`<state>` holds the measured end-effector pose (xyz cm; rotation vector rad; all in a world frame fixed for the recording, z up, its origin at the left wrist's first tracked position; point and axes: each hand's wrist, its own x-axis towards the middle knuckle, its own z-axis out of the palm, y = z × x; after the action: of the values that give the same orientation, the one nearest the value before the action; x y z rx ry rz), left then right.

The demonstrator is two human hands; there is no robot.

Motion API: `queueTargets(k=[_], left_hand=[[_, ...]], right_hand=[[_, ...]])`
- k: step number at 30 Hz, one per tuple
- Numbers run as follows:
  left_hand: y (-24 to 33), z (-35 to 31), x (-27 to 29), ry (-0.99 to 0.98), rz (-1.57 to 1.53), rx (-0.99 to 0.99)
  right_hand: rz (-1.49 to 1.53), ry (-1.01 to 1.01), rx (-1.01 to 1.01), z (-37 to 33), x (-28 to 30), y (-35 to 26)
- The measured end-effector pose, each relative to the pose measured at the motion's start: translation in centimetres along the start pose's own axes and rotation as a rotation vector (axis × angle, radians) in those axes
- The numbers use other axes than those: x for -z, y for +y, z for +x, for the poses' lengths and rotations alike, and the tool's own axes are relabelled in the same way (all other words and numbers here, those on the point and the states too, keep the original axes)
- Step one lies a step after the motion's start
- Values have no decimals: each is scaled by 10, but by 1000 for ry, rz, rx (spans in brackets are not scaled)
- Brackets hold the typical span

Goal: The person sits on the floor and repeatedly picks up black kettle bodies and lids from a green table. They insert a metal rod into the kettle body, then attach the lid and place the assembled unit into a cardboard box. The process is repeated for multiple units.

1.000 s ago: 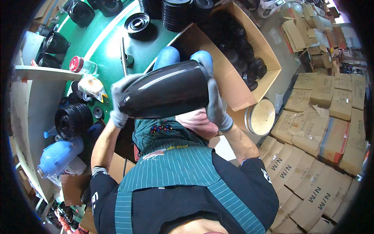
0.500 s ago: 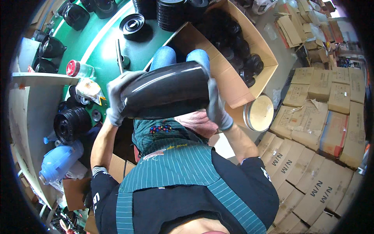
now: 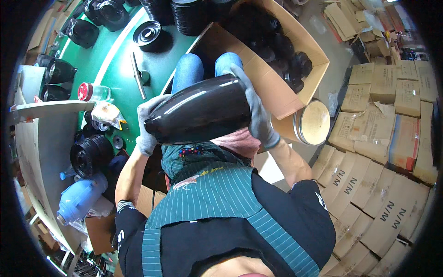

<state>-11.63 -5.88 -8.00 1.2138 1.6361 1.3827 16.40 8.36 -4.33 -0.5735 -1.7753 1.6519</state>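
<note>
Across my lap I hold a glossy black tapered shell (image 3: pixel 203 111), lying on its side with the narrower end to the left and the wide end to the right. My left hand (image 3: pixel 148 122), in a grey glove, grips the narrow end. The wide end is held by my right hand (image 3: pixel 257 108), also gloved, with its fingers spread along the rim. Whether the shell is hollow at its wide end cannot be seen. Nearest to it on the green table (image 3: pixel 115 60) lie a thin metal rod (image 3: pixel 138 76) and a round black ringed part (image 3: pixel 147 33).
An open cardboard box (image 3: pixel 295 27) of black parts stands ahead on the right, beside a round drum (image 3: pixel 314 122). Stacked cartons (image 3: pixel 369 184) fill the right side. On the left are a red-lidded jar (image 3: pixel 93 92), a grey board (image 3: pixel 50 108) and a blue bottle (image 3: pixel 83 196).
My right hand has shifted further up around the wide end of the shell, its fingers now reaching over the far edge. The shell stays between both hands, and the view has shifted slightly.
</note>
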Motion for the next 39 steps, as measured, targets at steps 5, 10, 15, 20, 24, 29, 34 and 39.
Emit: queueTargets(k=[5,10,15,20,24,29,34,39], left_hand=[[-25,-24,-48,121,182,-102],[-20,-31,-51,-451,666,-292],[-64,6,14,101,842,-261],[-144,69,47,391,1085,143],[-154,88,47,421,1064,243],[-162,81,74,411,895,309],[-88,70,61,197,186,220],[25,86,1,-403,-111,99]], right_hand=[[-75,-89,-132,22,41,25],[-348,-319,-281,55,64,19],[-530,-298,-163,55,-2,60],[-445,-408,69,80,0,148],[-309,-391,-195,101,12,141],[-198,-418,-245,102,19,124],[24,-282,-102,75,7,106],[731,215,-206,58,-15,93]])
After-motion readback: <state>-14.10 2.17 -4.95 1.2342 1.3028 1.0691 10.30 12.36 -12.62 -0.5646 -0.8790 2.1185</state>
